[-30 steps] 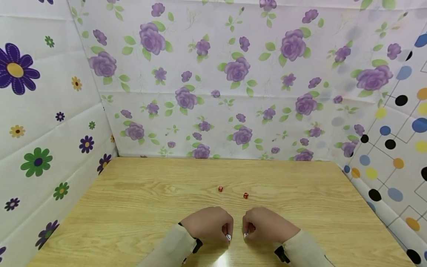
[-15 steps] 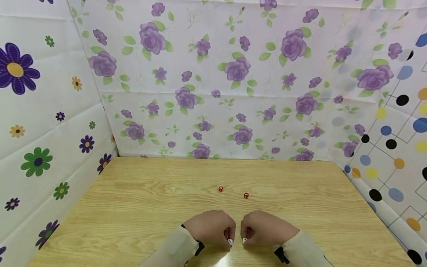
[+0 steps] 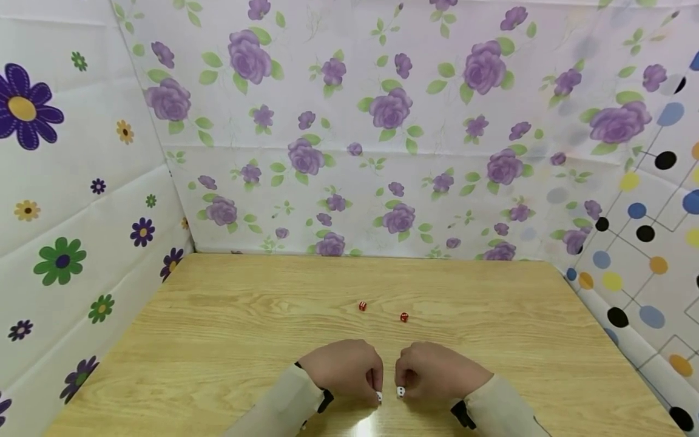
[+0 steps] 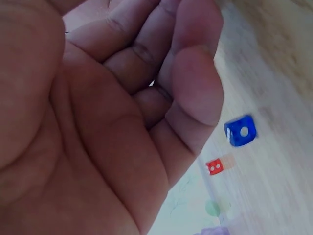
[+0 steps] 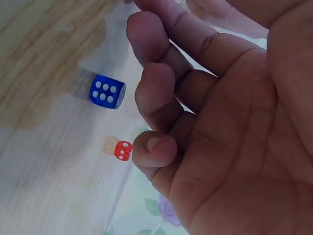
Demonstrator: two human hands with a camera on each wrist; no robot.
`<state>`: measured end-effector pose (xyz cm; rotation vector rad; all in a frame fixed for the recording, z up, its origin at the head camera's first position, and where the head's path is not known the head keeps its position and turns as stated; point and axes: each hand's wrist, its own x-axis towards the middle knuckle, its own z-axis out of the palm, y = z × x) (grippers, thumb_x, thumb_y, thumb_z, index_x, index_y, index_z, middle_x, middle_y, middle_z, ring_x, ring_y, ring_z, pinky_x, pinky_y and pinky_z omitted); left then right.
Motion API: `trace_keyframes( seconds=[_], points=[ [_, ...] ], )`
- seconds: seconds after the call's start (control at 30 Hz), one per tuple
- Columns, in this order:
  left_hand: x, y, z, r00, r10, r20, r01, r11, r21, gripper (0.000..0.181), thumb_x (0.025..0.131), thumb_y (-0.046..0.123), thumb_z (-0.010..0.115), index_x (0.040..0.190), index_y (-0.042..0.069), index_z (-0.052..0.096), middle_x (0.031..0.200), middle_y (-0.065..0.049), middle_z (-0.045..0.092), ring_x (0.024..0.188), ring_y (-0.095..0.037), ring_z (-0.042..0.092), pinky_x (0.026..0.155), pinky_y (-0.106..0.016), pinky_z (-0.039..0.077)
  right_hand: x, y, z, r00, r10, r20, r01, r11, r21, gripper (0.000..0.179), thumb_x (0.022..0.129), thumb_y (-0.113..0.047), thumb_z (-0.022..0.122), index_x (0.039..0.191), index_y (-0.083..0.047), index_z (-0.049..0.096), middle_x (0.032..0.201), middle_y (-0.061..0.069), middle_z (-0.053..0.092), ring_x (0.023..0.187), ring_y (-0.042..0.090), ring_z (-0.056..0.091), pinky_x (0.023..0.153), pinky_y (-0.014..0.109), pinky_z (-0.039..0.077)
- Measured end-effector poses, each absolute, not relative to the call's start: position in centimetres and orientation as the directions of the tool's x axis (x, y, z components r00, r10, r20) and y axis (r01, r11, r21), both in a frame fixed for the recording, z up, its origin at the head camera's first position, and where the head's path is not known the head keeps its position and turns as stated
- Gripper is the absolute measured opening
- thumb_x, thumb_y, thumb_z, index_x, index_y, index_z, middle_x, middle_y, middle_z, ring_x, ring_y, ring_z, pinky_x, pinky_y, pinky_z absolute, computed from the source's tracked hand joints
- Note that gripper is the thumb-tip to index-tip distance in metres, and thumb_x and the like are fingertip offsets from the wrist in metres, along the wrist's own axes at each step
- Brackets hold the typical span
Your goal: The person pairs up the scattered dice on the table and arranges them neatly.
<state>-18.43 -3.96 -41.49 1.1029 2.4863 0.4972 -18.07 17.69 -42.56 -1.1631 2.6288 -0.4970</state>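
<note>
Left hand and right hand were curled, just apart, over the wood-grained table; by the left a white die with black pips was pinched, by the right a second white die. Towards the table's far edge, one red die and another red die were seen, small and cubic. In the left wrist view a glossy, round-cornered blue die was shown; in the right, a six-pipped blue cube.

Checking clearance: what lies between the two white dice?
Only bare table, seen in the head view, between the left hand with its white die and the right hand with its own.
</note>
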Motion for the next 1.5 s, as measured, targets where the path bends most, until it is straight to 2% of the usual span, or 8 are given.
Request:
trace_keyframes(
  seconds=[0.2, 0.47, 0.87, 1.23, 1.5],
  points=[
    [-18.5, -3.8, -41.6, -0.611, 0.767, -0.194, 0.636, 0.622, 0.458, 0.015, 0.073, 0.026, 0.080, 0.069, 0.028, 0.066, 0.066, 0.022, 0.058, 0.063, 0.006, 0.054, 0.058, -0.015, 0.045, -17.7, 17.3, -42.5, -0.646, -0.759, -0.083, -0.672, 0.617, -0.410, 0.018, 0.071, -0.013, 0.076, 0.076, -0.027, 0.066, 0.074, -0.019, 0.052, 0.068, -0.003, 0.045, 0.064, 0.017, 0.041],
    [-18.4, -3.8, -41.4, -0.582, 0.792, -0.185, 0.659, 0.592, 0.464, 0.015, 0.072, 0.025, 0.081, 0.070, 0.027, 0.066, 0.065, 0.023, 0.057, 0.061, 0.007, 0.054, 0.057, -0.013, 0.044, -17.4, 16.7, -42.8, -0.545, -0.839, 0.001, -0.785, 0.510, -0.351, 0.015, 0.070, -0.015, 0.077, 0.074, -0.025, 0.066, 0.072, -0.019, 0.051, 0.066, -0.005, 0.043, 0.062, 0.011, 0.038],
    [-18.2, -3.8, -41.4, -0.577, 0.781, -0.241, 0.618, 0.610, 0.496, 0.013, 0.072, 0.022, 0.080, 0.069, 0.028, 0.069, 0.065, 0.022, 0.059, 0.061, 0.006, 0.055, 0.056, -0.015, 0.046, -17.4, 16.6, -42.4, -0.562, -0.825, -0.067, -0.732, 0.533, -0.425, 0.008, 0.078, -0.020, 0.076, 0.076, -0.023, 0.069, 0.075, -0.020, 0.056, 0.068, -0.006, 0.050, 0.064, 0.011, 0.042],
    [-17.9, -3.5, -41.7, -0.586, 0.767, -0.263, 0.607, 0.630, 0.485, 0.017, 0.071, 0.023, 0.082, 0.067, 0.030, 0.067, 0.064, 0.023, 0.058, 0.060, 0.005, 0.054, 0.056, -0.016, 0.046, -17.2, 16.4, -42.4, -0.533, -0.843, -0.071, -0.739, 0.505, -0.446, 0.014, 0.075, -0.010, 0.075, 0.079, -0.022, 0.070, 0.077, -0.019, 0.058, 0.069, -0.007, 0.052, 0.063, 0.010, 0.043],
    [-18.0, -3.5, -41.7, -0.584, 0.769, -0.260, 0.615, 0.628, 0.477, 0.017, 0.072, 0.023, 0.081, 0.068, 0.030, 0.067, 0.064, 0.024, 0.058, 0.060, 0.005, 0.054, 0.056, -0.016, 0.045, -17.4, 16.5, -42.8, -0.521, -0.852, -0.056, -0.773, 0.499, -0.391, 0.013, 0.075, -0.014, 0.076, 0.078, -0.024, 0.068, 0.076, -0.021, 0.056, 0.070, -0.006, 0.049, 0.064, 0.010, 0.041]
  ],
)
